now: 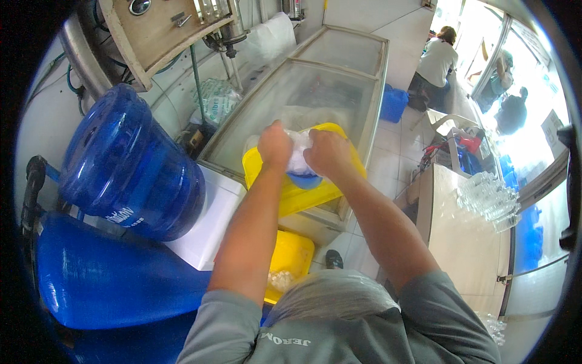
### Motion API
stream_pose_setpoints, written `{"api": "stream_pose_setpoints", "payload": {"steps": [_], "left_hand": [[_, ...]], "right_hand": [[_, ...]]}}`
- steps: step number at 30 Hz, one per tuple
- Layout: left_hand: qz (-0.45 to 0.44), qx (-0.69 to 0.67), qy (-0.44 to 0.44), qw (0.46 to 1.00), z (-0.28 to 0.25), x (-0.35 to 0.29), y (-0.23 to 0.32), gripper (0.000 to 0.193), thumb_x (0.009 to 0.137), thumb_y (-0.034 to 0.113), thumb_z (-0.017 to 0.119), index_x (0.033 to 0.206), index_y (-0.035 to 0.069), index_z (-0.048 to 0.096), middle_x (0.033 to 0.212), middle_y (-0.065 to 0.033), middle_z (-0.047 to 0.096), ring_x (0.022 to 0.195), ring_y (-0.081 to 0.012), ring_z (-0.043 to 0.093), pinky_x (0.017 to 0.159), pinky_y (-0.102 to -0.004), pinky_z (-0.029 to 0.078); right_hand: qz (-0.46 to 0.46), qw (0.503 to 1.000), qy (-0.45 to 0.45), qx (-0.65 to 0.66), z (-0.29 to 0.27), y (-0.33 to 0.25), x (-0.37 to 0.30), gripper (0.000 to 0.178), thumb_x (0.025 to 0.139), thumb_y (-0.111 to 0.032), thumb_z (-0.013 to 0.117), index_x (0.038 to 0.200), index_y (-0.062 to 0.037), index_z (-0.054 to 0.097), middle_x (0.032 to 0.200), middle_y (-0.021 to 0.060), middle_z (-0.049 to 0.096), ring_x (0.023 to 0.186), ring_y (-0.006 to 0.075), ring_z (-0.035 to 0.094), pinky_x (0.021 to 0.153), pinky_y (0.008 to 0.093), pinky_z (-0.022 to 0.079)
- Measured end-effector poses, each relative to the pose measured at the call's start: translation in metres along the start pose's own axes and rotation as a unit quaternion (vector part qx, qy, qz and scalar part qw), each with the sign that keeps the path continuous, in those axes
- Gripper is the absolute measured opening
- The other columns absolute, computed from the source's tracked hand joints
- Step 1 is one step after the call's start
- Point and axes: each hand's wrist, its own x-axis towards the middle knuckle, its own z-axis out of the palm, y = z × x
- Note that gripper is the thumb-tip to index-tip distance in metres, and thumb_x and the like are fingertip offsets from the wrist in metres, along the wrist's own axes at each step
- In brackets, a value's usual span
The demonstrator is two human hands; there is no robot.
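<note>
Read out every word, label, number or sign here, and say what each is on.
I won't repeat wording, only where it stands:
White lettering and numbers: blue jug.
Pale lettering: grey shirt.
Green print, blurred: crumpled plastic bag.
White sheet at far right: too washed out to tell whether it bears print.

Near the centre of the frame I hold a crumpled, whitish, translucent plastic bag. Just below it shows a rounded blue container, partly hidden, within the outline of a wide yellow tray.
</note>
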Motion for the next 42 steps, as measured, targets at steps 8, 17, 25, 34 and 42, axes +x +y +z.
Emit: {"api": "stream_pose_setpoints", "payload": {"steps": [8, 17, 25, 34, 42], "left_hand": [[0.053, -0.143, -0.054, 0.987, -0.002, 0.031, -0.033, 0.029, 0.078, 0.005, 0.064, 0.106, -0.001, 0.066, 0.111, -0.0294, 0.070, 0.111, -0.0475, 0.066, 0.093, -0.0496, 0.052], [-0.027, -0.145, 0.019, 0.989, 0.001, 0.037, -0.043, 0.029, 0.076, 0.004, 0.064, 0.105, -0.001, 0.066, 0.110, -0.0277, 0.070, 0.109, -0.0474, 0.066, 0.091, -0.0496, 0.052], [-0.022, -0.335, -0.080, 0.938, -0.018, 0.046, -0.033, 0.028, 0.081, -0.002, 0.060, 0.107, 0.003, 0.070, 0.096, -0.0118, 0.072, 0.084, -0.0238, 0.069, 0.075, -0.0379, 0.055], [0.051, -0.479, -0.124, 0.867, -0.094, 0.028, -0.015, 0.033, 0.088, 0.005, 0.069, 0.121, 0.006, 0.069, 0.104, -0.0071, 0.069, 0.094, -0.0159, 0.065, 0.084, -0.0309, 0.053], [-0.026, -0.687, -0.114, 0.717, -0.068, -0.015, -0.060, 0.054, 0.104, 0.048, 0.063, 0.141, 0.008, 0.059, 0.126, -0.0117, 0.065, 0.114, -0.0231, 0.063, 0.102, -0.0369, 0.050]], "right_hand": [[-0.192, 0.978, -0.018, 0.075, -0.013, 0.021, -0.016, 0.053, 0.082, -0.018, 0.066, 0.135, -0.0141, 0.065, 0.134, 0.0235, 0.066, 0.107, 0.0451, 0.070, 0.094, 0.0533, 0.056], [-0.126, 0.987, -0.101, 0.022, -0.012, 0.014, -0.007, 0.044, 0.080, -0.020, 0.068, 0.120, -0.0014, 0.067, 0.123, 0.0299, 0.065, 0.106, 0.0488, 0.068, 0.097, 0.0526, 0.056], [-0.161, 0.981, 0.000, 0.112, -0.033, 0.030, 0.004, 0.028, 0.075, -0.015, 0.074, 0.098, -0.0010, 0.067, 0.108, 0.0262, 0.067, 0.101, 0.0442, 0.068, 0.093, 0.0488, 0.056], [-0.213, 0.951, 0.136, 0.177, -0.086, 0.027, 0.030, 0.026, 0.072, -0.011, 0.077, 0.093, -0.0036, 0.065, 0.100, 0.0184, 0.068, 0.096, 0.0380, 0.068, 0.086, 0.0440, 0.056], [-0.226, 0.939, 0.138, 0.218, -0.059, 0.030, 0.032, 0.023, 0.071, -0.010, 0.076, 0.089, -0.0034, 0.063, 0.096, 0.0184, 0.066, 0.091, 0.0398, 0.067, 0.082, 0.0449, 0.056]]}}
